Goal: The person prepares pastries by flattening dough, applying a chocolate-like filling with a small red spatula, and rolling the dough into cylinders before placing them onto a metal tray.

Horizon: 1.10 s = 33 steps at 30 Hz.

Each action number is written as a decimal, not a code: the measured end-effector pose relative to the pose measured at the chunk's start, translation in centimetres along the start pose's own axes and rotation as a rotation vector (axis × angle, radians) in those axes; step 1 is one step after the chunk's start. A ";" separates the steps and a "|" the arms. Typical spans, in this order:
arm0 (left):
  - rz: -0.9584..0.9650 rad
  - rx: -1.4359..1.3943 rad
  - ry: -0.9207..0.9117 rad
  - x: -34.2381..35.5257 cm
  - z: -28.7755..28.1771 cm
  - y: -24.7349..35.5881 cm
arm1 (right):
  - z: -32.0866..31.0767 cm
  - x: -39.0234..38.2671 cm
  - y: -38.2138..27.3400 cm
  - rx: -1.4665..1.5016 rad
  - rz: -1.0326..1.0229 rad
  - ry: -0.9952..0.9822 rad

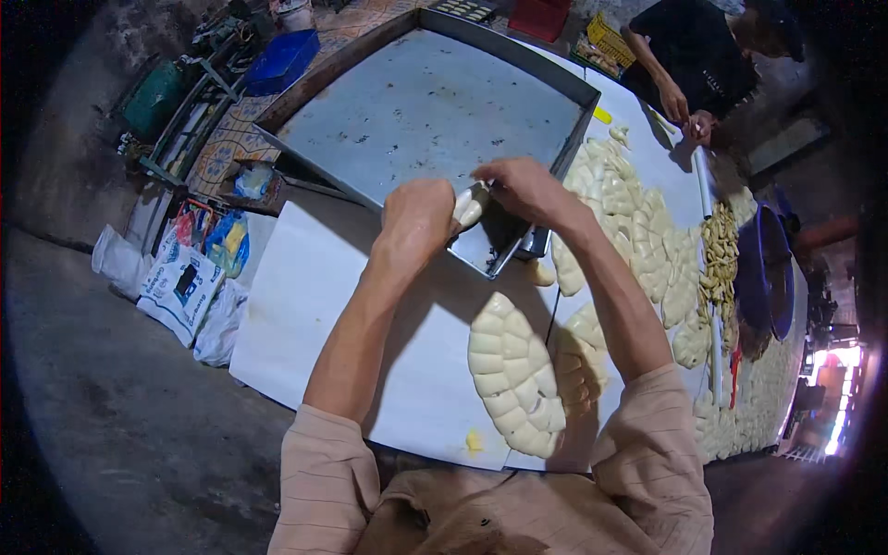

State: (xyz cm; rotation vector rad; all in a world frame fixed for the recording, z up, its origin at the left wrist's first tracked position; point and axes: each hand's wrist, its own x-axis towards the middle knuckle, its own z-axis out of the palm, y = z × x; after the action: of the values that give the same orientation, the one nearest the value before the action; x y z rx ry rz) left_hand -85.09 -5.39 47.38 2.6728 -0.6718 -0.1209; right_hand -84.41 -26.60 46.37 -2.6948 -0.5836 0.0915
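Observation:
My left hand (pixel 421 220) is closed around one end of a pale piece of dough (pixel 471 205). The fingers of my right hand (pixel 529 191) curl in at its far end, partly hidden behind the knuckles. Beneath the dough is a small rectangular metal tin (pixel 487 252), its near corner pointing at me. Just beyond both hands stands a wide, shallow metal baking tray (pixel 435 102) with dark crumbs on its bottom. Nearer to me, a flat oval of joined dough pieces (pixel 516 375) lies on the white table (pixel 305 305).
Many more dough pieces (pixel 638 222) cover the table's right side, near a purple basin (pixel 766 270) and a metal rod (pixel 703 183). A co-worker (pixel 708 65) handles something at the far right. Plastic bags (pixel 185 289) and a blue crate (pixel 282 62) are at the left.

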 end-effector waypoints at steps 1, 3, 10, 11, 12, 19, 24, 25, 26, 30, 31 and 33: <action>-0.009 0.044 -0.076 0.1 -0.1 0.2 | 0.1 0.4 -0.2 0.002 0.002 0.000; -0.001 0.043 -0.054 -0.4 -0.4 0.4 | 0.4 0.6 -0.7 0.004 0.079 -0.067; -0.007 0.190 -0.068 -1.2 -0.7 1.4 | 0.5 -1.2 -0.7 -0.056 0.089 -0.029; -0.009 0.189 -0.079 -1.4 -0.8 1.5 | 0.3 -1.5 -0.9 -0.035 0.071 0.003; -0.025 0.204 -0.100 -1.3 -1.1 1.8 | 0.1 -2.3 -0.8 -0.077 -0.013 0.141; -0.027 -0.007 0.329 -8.3 -5.1 -1.6 | -1.8 -13.3 -5.6 0.062 -0.073 0.513; -0.114 -0.128 0.582 -19.3 -3.6 -5.6 | 6.1 -26.5 -10.5 0.044 -0.144 0.171; -0.224 -0.142 0.542 -21.3 -2.7 -5.1 | 6.9 -28.6 -12.0 -0.020 -0.127 0.063; -0.290 -0.195 0.510 -23.3 -1.5 -4.9 | 7.6 -30.0 -13.6 0.051 -0.095 -0.023; -0.464 -0.286 0.465 -29.4 1.7 -2.1 | 11.8 -32.2 -16.7 -0.042 -0.210 -0.031; -0.446 -0.332 0.457 -30.4 2.8 -1.9 | 12.4 -32.0 -17.1 -0.057 -0.218 -0.002; -0.436 -0.330 0.401 -31.5 4.2 -0.8 | 13.7 -31.7 -17.3 -0.076 -0.220 0.034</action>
State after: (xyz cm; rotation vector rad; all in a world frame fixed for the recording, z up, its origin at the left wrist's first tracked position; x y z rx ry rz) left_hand -113.24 8.62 42.92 2.3742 0.0574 0.1723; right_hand -121.87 -20.27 39.69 -2.6783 -0.8847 -0.0369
